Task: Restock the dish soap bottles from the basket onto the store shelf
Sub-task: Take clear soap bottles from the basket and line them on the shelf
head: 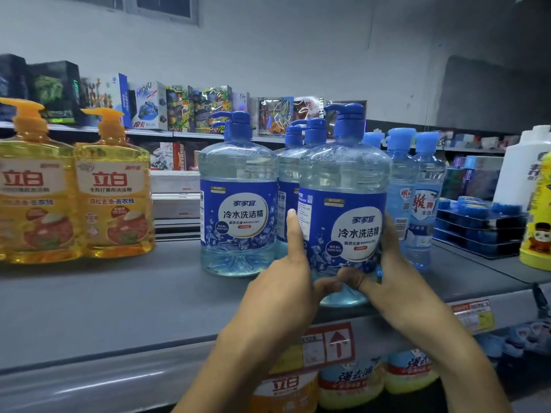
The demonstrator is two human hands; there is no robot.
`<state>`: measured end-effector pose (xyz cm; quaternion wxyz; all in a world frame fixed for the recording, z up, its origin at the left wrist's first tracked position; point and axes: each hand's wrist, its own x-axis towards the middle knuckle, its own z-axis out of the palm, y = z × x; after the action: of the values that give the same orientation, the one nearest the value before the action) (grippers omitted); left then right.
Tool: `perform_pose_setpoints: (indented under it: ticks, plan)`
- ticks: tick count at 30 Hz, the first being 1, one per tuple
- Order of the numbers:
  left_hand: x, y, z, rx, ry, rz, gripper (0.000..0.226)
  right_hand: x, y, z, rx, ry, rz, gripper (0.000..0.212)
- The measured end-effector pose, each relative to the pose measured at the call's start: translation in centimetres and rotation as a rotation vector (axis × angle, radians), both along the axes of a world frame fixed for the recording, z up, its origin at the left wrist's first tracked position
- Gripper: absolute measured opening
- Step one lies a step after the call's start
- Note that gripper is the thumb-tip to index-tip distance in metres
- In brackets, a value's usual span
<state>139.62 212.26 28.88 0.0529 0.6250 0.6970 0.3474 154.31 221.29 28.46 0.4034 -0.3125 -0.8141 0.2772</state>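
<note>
Dish soap bottle (346, 180), clear with a blue pump top and a blue label, sits clasped between both hands. The fingers (293, 231) of the left hand (283, 284) lie up along the bottle's left side, the forefinger straight against the label. The right hand (396, 281) wraps the right side, its fingers (391, 234) partly hidden behind the bottle. Both thumbs curl in across the lower front, their tips close together just under the label.

The dish soap bottle stands upright with its base at the front edge of the grey store shelf (119, 299). Whether its full weight rests there cannot be told.

Just left of it stands a matching blue-pump bottle (238, 204), and a third (287, 174) shows between and behind the two. Close on the right are two slimmer pale blue bottles (401, 180) with flat blue caps.

Further right a stack of dark blue trays (477, 231) lies on the shelf, with a white bottle (518, 168) and a yellow container (539, 219) at the frame's edge. Well apart on the left, two yellow pump bottles (114, 189) stand side by side, touching.

A red-bordered tag with an arrow (328, 344) hangs on the shelf's front lip below the hands, and more bottles (351, 386) show on the level beneath. Boxed toys (149, 105) line a farther shelf along the wall.
</note>
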Motion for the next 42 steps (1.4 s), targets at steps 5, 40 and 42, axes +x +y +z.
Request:
perform_pose_setpoints:
  ticks: [5,40,42]
  plan:
    - [0.4,-0.1,0.1,-0.078,0.052,0.098,0.105,-0.2,-0.4,0.2,0.018,-0.095,-0.126,0.108]
    - [0.6,-13.8,-22.6,0.332,-0.011,-0.003,0.027,-2.3,-16.7,-21.1,-0.073,-0.271,-0.585,0.007]
    - [0.2,-14.8,-24.0,0.102,-0.098,0.015,0.031,-1.5,-17.5,-22.8,-0.145,-0.372,-0.528,0.005]
